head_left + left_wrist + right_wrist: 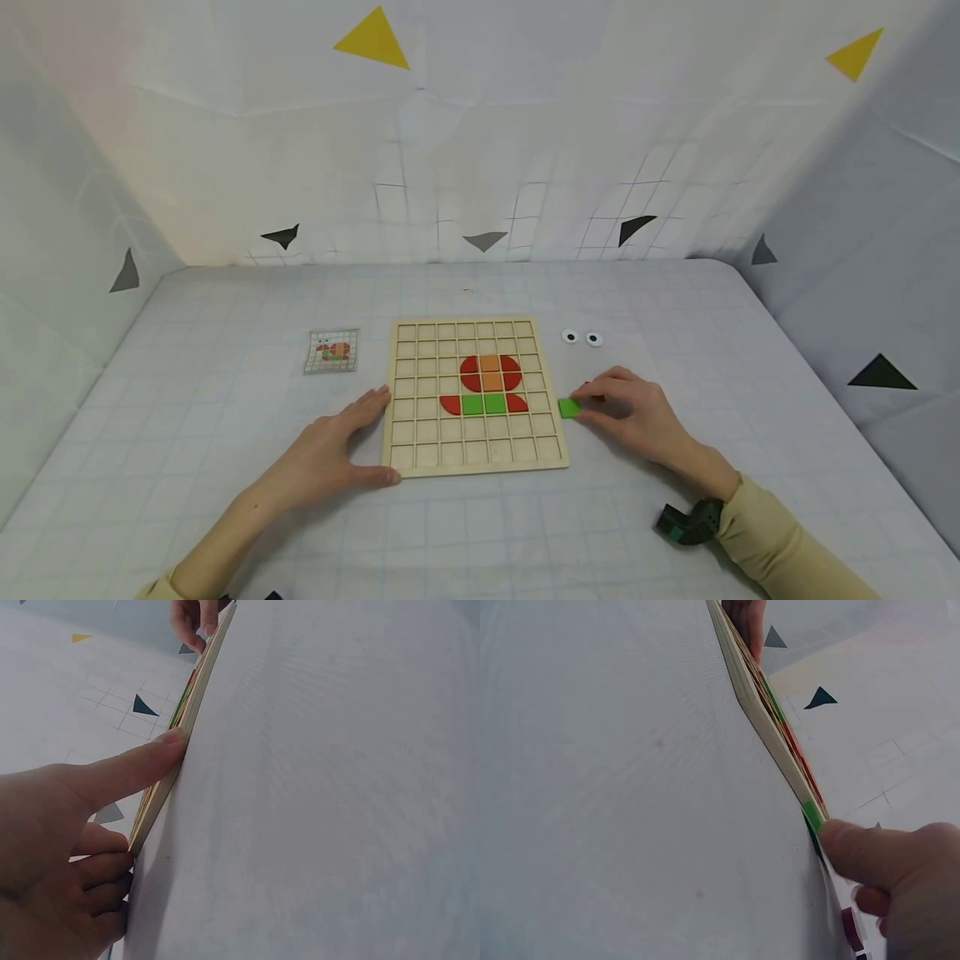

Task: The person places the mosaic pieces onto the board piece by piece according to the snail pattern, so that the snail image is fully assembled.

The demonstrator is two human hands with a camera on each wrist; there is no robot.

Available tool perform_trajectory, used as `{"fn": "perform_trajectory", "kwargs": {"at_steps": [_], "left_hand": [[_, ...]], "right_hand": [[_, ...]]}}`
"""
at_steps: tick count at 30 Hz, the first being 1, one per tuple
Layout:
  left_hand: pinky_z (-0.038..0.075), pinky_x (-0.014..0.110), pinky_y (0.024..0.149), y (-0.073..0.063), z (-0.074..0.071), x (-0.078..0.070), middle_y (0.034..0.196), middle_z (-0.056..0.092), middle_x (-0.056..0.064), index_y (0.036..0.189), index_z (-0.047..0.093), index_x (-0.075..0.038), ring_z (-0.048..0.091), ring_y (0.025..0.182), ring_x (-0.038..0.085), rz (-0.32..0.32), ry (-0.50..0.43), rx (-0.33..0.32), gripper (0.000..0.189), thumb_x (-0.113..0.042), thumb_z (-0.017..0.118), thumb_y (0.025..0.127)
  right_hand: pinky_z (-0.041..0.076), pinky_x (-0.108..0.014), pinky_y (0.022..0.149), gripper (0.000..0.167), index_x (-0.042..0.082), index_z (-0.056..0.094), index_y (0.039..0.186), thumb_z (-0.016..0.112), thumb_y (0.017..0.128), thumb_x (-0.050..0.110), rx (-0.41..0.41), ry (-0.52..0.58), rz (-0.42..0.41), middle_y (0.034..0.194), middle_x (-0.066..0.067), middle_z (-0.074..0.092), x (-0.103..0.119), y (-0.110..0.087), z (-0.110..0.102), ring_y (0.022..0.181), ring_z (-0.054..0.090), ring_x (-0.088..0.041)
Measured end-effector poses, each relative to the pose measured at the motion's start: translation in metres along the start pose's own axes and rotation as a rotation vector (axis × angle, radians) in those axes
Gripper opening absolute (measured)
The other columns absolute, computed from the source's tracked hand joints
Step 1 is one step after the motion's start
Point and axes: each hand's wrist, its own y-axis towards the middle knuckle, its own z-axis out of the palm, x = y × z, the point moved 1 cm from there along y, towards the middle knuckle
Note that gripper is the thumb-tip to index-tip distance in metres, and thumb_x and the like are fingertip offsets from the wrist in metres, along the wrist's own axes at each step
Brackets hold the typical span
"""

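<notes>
A wooden grid board [426, 457] lies on the table. Set in its cells are red quarter-round tiles [469, 382], orange square tiles [490, 363] and green square tiles [472, 404]. My left hand [330, 454] rests against the board's left side, the thumb at its near left corner and the fingertips farther up that edge. Just off the right edge, my right hand [637, 417] pinches a loose green square tile [568, 408] between thumb and fingers. A red piece [851, 928] lies beneath that hand, mostly hidden in the head view.
A small picture card [332, 351] showing a similar tile figure lies left of the board. Two round eye pieces [570, 336] are at the board's right, beyond my right hand. White cloth walls [465, 150] with yellow and black shapes enclose the back and sides.
</notes>
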Motion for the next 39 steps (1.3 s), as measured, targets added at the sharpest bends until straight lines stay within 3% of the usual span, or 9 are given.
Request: {"fn": "perform_trajectory", "kwargs": {"at_steps": [6,13,20,27,33,39], "left_hand": [[0.029,0.064,0.114,0.0,0.0,0.001,0.162,0.033,0.006,0.157,0.034,-0.019,0.031,0.149,0.032,-0.006,0.002,-0.004,0.108,-0.061,0.083,0.069],[0.03,0.062,0.115,0.0,0.0,0.0,0.162,0.033,0.007,0.157,0.035,-0.02,0.031,0.149,0.032,0.005,-0.008,-0.007,0.108,-0.06,0.083,0.069],[0.029,0.061,0.116,0.001,0.001,0.0,0.162,0.033,0.006,0.157,0.035,-0.019,0.03,0.15,0.032,0.004,-0.024,0.001,0.107,-0.058,0.084,0.069],[0.028,0.061,0.116,0.0,0.0,-0.001,0.162,0.032,0.006,0.157,0.034,-0.018,0.029,0.15,0.032,-0.004,-0.021,-0.001,0.108,-0.058,0.084,0.069],[0.028,0.062,0.116,0.0,0.001,-0.002,0.162,0.032,0.006,0.157,0.034,-0.018,0.029,0.15,0.031,-0.002,-0.019,-0.004,0.108,-0.058,0.084,0.07],[0.028,0.063,0.115,0.0,0.001,-0.003,0.162,0.032,0.006,0.157,0.033,-0.018,0.03,0.149,0.032,-0.008,-0.011,-0.006,0.108,-0.057,0.084,0.07]], "right_hand": [[0.051,-0.022,0.071,0.036,0.021,0.076,0.106,0.087,0.075,0.005,-0.038,-0.051,0.043,0.089,0.006,0.067,0.008,0.013,-0.003,0.079,0.058,-0.012],[0.045,-0.027,0.058,0.031,0.015,0.078,0.103,0.088,0.074,0.007,-0.096,-0.028,0.089,0.092,-0.002,0.074,0.031,0.039,0.013,0.085,0.061,-0.019],[0.053,-0.036,0.073,0.025,0.011,0.078,0.1,0.086,0.076,0.009,-0.082,0.029,0.093,0.089,-0.003,0.073,0.046,0.057,0.042,0.087,0.065,-0.018],[0.052,-0.033,0.068,0.021,0.014,0.078,0.101,0.085,0.08,0.016,-0.028,0.038,0.143,0.083,0.009,0.067,0.058,0.073,0.067,0.084,0.06,-0.018],[0.044,-0.024,0.061,0.023,0.016,0.078,0.101,0.085,0.08,0.022,-0.021,0.01,0.15,0.082,0.01,0.067,0.066,0.086,0.083,0.078,0.056,-0.018],[0.045,-0.025,0.065,0.019,0.018,0.078,0.1,0.083,0.082,0.024,-0.002,-0.023,0.178,0.084,0.011,0.071,0.072,0.096,0.098,0.078,0.053,-0.013]]}}
